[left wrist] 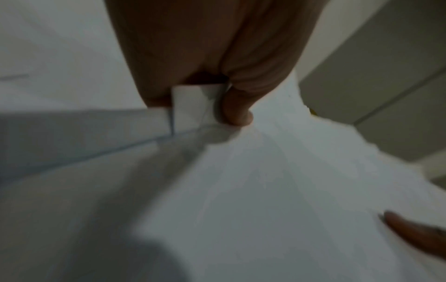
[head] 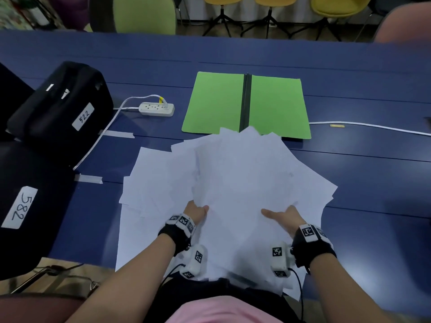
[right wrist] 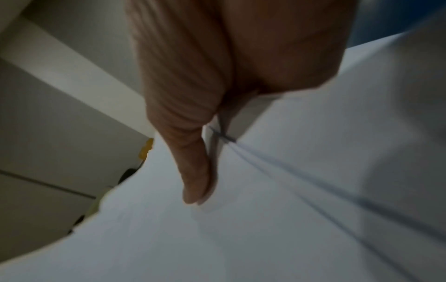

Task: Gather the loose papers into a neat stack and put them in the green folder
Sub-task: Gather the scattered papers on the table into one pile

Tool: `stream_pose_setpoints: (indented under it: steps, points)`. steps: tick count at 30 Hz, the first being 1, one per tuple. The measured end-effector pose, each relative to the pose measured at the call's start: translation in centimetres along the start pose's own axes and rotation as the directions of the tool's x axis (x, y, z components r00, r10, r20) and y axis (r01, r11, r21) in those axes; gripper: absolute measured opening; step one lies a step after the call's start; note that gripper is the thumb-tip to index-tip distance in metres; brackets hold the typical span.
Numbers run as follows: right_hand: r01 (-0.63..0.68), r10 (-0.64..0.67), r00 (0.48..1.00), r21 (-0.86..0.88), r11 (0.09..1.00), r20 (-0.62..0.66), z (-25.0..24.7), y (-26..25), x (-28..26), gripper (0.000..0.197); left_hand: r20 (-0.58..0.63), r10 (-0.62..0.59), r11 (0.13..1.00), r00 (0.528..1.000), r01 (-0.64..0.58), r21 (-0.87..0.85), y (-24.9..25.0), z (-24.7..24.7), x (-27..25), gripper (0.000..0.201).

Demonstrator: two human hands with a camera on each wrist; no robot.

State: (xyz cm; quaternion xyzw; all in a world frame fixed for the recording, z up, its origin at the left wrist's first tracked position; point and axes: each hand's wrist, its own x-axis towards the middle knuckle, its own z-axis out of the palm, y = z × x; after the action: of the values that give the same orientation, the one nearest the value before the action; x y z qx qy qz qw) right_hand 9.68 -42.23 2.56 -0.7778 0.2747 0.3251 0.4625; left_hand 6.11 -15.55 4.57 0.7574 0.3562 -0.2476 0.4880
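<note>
At the left edge of the blue table sit two black cases: the nearer case labelled 582, the farther case labelled 522. Just right of them a white power strip lies with its cord running back toward the near-left edge under two tape strips. The left hand grips the near-left side of a fanned bundle of loose papers, thumb pressed on top; the other fingers are hidden beneath the sheets. More sheets lie flat under the bundle, overhanging the near edge. The green folder lies open toward the far edge, the papers' far corners overlapping its near edge. The right hand clamps the bundle's near-right side, thumb stretched along the top.
</note>
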Motion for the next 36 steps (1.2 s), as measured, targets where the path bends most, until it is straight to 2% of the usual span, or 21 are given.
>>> stream_pose_setpoints:
  steps: [1,4,5,6,8,9,11,12,14,16,18,20,22,25,27,29,32,34,35,36]
  points:
    - [-0.017,0.017,1.000,0.013,1.000,-0.005,-0.2,0.1,0.1,0.098,0.014,0.018,1.000,1.000,-0.018,-0.014,0.2,0.3,-0.1,0.018]
    - [-0.043,0.044,0.994,0.009,0.999,-0.103,-0.2,0.5,1.3,0.095,0.044,0.071,0.997,0.997,-0.072,0.025,0.4,0.7,-0.1,0.033]
    - [-0.059,0.058,0.985,0.002,0.998,-0.160,0.0,0.6,1.5,0.091,0.040,0.079,0.994,0.996,-0.082,0.073,0.1,0.5,0.2,0.030]
    - [-0.081,0.077,0.976,-0.010,0.997,-0.203,0.1,0.8,1.6,0.087,0.000,0.081,0.989,0.997,-0.081,0.120,-0.2,0.0,0.5,0.023]
    - [-0.135,0.118,0.964,-0.055,0.989,-0.237,0.2,1.2,1.2,0.083,-0.157,0.024,0.990,0.987,-0.002,0.141,-1.0,-1.8,0.8,0.020]
    - [-0.148,0.127,0.961,-0.068,0.987,-0.244,0.1,1.5,1.2,0.083,-0.252,-0.049,0.987,0.966,0.085,0.134,-1.6,-3.0,1.0,0.032]
    - [-0.152,0.130,0.961,-0.074,0.986,-0.244,-0.1,1.9,1.3,0.084,-0.422,-0.215,0.952,0.881,0.285,0.111,-2.8,-5.5,0.7,0.064]
    - [-0.154,0.132,0.961,-0.071,0.986,-0.243,-0.2,2.0,1.4,0.085,-0.468,-0.273,0.927,0.841,0.361,0.106,-3.4,-6.6,0.3,0.072]
    - [-0.159,0.133,0.960,-0.084,0.984,-0.248,-0.2,2.0,1.4,0.084,-0.489,-0.360,0.893,0.794,0.445,0.065,-4.5,-8.1,-0.3,0.070]
    - [-0.165,0.137,0.957,-0.092,0.982,-0.255,0.0,1.7,1.1,0.080,-0.493,-0.408,0.890,0.768,0.455,-0.028,-5.3,-8.9,-0.3,0.066]
    - [-0.159,0.128,0.958,-0.104,0.982,-0.257,0.3,1.4,0.8,0.080,-0.451,-0.396,0.909,0.800,0.410,-0.072,-5.5,-8.7,0.3,0.068]
    - [-0.153,0.123,0.958,-0.100,0.983,-0.258,0.5,1.3,0.8,0.081,-0.418,-0.341,0.939,0.842,0.323,-0.117,-5.0,-7.9,0.9,0.071]
    - [-0.156,0.128,0.960,-0.096,0.983,-0.250,0.6,1.3,0.7,0.080,-0.422,-0.276,0.961,0.864,0.240,-0.137,-4.6,-6.6,1.5,0.072]
    - [-0.145,0.131,0.966,-0.045,0.988,-0.225,0.6,1.6,0.9,0.076,-0.427,-0.158,0.987,0.891,0.134,-0.085,-4.2,-6.0,1.9,0.050]
    - [-0.109,0.108,0.966,0.012,0.994,-0.237,0.6,1.8,1.3,0.076,-0.446,-0.079,0.997,0.892,0.057,-0.061,-4.1,-6.6,2.0,0.025]
    - [-0.074,0.080,0.963,0.035,0.997,-0.259,0.6,1.7,1.3,0.075,-0.449,-0.027,0.999,0.893,0.012,-0.036,-4.3,-7.5,2.2,0.014]
    - [-0.036,0.036,0.966,0.005,0.999,-0.256,1.4,1.1,1.0,0.075,-0.393,-0.040,0.999,0.919,0.034,-0.021,-5.0,-7.9,2.7,0.026]
    - [-0.022,0.013,0.971,-0.036,0.999,-0.240,2.4,0.6,0.7,0.077,-0.335,-0.055,0.998,0.941,0.064,0.018,-5.3,-7.3,2.7,0.020]
    - [-0.005,-0.008,0.975,-0.061,0.998,-0.221,3.1,0.2,0.4,0.078,-0.308,-0.052,0.997,0.950,0.067,0.039,-5.4,-7.0,2.5,0.008]
    - [0.020,-0.036,0.978,-0.079,0.997,-0.206,3.6,-0.2,0.1,0.079,-0.294,-0.050,0.997,0.954,0.066,0.044,-5.4,-6.7,2.3,0.015]
